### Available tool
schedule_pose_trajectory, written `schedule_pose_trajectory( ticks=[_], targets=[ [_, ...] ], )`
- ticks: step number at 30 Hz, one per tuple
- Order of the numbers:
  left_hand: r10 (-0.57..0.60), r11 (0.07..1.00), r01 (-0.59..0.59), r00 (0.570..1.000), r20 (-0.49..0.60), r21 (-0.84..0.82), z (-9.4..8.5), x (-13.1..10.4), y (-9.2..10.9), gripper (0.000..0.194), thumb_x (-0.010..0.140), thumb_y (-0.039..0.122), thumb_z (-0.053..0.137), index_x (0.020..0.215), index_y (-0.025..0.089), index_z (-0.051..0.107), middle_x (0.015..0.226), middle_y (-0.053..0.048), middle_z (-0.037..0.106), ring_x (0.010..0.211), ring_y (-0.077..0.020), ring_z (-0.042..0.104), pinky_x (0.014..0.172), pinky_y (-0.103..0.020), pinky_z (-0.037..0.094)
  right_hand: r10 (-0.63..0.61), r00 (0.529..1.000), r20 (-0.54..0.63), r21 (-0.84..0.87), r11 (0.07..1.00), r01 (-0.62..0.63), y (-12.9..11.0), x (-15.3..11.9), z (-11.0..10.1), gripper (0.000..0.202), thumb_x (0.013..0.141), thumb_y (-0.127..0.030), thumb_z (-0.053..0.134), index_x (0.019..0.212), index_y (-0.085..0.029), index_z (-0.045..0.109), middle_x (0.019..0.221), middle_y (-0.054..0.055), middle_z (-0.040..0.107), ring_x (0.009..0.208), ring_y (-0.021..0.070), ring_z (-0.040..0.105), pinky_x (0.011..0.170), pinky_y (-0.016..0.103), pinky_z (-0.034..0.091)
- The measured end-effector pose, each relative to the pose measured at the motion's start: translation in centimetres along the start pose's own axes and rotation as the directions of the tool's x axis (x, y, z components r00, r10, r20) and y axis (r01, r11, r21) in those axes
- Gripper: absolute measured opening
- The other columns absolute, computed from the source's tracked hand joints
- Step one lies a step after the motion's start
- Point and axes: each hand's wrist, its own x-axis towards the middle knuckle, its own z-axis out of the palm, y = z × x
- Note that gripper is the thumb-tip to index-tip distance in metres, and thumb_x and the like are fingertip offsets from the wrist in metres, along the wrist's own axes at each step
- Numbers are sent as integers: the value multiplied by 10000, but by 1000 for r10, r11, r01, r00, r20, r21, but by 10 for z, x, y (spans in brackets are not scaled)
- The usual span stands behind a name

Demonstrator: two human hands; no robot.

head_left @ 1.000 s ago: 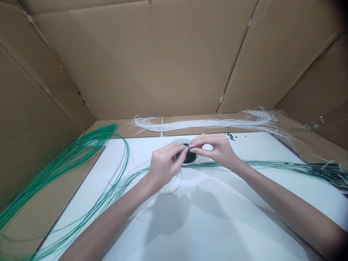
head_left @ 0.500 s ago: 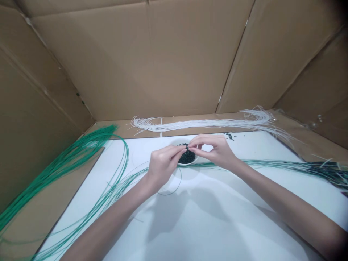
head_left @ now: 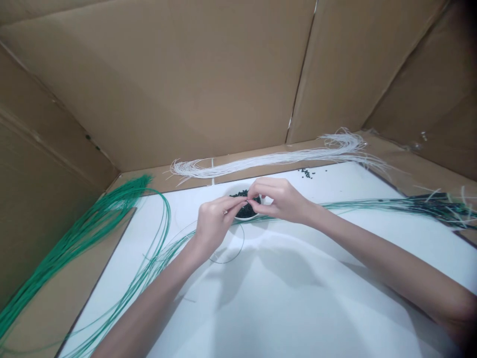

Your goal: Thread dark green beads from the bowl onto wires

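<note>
Both hands meet fingertip to fingertip over a white bowl (head_left: 244, 219) filled with small dark green pieces (head_left: 246, 212). My left hand (head_left: 213, 223) pinches a thin green strand (head_left: 243, 241), whose loop hangs below the wrist and fingers onto the white board. Thumb and forefinger of my right hand (head_left: 278, 199) are pressed together, touching the left fingertips; whatever lies between them is too small to make out. Long green strands (head_left: 179, 247) run across the board, passing just in front of the bowl.
A thick green bundle (head_left: 82, 231) lies at the left. White strands (head_left: 261, 160) stretch along the back by the cardboard wall (head_left: 186, 89). Loose dark pieces (head_left: 307, 173) are scattered behind my right hand. Dark-ended strands (head_left: 428, 205) lie at the right on the white board (head_left: 298, 298).
The camera view has shifted and tilted slightly, so the scene sits differently. Both hands remain pinched together over the bowl, with little visible change in their pose.
</note>
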Motion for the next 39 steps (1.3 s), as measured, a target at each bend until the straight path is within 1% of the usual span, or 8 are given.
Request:
schedule_pose_trajectory(
  ticks=[4,9,17,23,28,31,34,39],
  targets=[
    [-240,948,260,963,123,-183,-7,7,4,169,739,298,572,794,191,691,757,-20,690,645,-137,593,622,-233,446,30,999,40,-1,1000,-30,-1,1,-1,123,769,-182,454,693,-180,551,671,27,606,602,117,513,558,234,397],
    [-415,692,576,810,413,-435,-17,15,-3,199,655,302,650,766,143,694,717,-65,692,713,-183,623,629,-258,456,67,995,69,42,997,-70,-2,2,1,117,763,-168,460,684,-174,546,673,25,596,594,113,501,559,233,396],
    [-569,489,655,740,358,-576,-23,18,-10,265,626,348,683,809,157,680,815,-87,692,829,-186,616,642,-248,414,227,951,-208,103,972,-209,-14,2,5,244,756,-272,537,977,-169,534,926,80,575,771,159,519,667,280,429],
    [-623,422,547,754,207,-723,-25,20,-11,274,599,330,706,800,148,666,891,-86,677,825,-157,607,609,-210,414,446,864,235,471,725,-503,-48,17,37,285,798,-373,466,757,-142,627,710,30,631,622,118,544,581,234,428],
    [-620,426,540,759,200,-726,-25,18,-8,289,611,354,687,771,116,655,829,-87,677,468,-75,514,379,-196,303,595,748,293,711,387,-586,-51,37,60,283,738,-371,511,696,-118,630,684,42,618,593,104,540,513,204,424],
    [-615,466,535,769,177,-705,-25,16,-6,302,627,377,669,772,113,660,826,-97,678,530,-110,562,419,-212,367,610,715,342,739,294,-605,-52,38,60,245,684,-346,569,624,-117,632,608,25,601,539,83,518,492,188,416],
    [-591,531,494,798,117,-689,-26,15,-3,265,650,358,655,772,123,672,866,-96,680,843,-179,609,713,-265,460,482,700,527,651,302,-697,-56,29,58,235,630,-344,626,599,-113,658,545,15,595,506,78,513,484,186,425],
    [-557,572,472,824,105,-671,-28,15,2,224,649,317,661,758,122,675,839,-85,689,924,-191,594,905,-327,397,282,657,699,441,553,-707,-48,20,43,254,570,-345,679,713,-137,705,606,28,648,532,97,544,474,185,445]
  ],
)
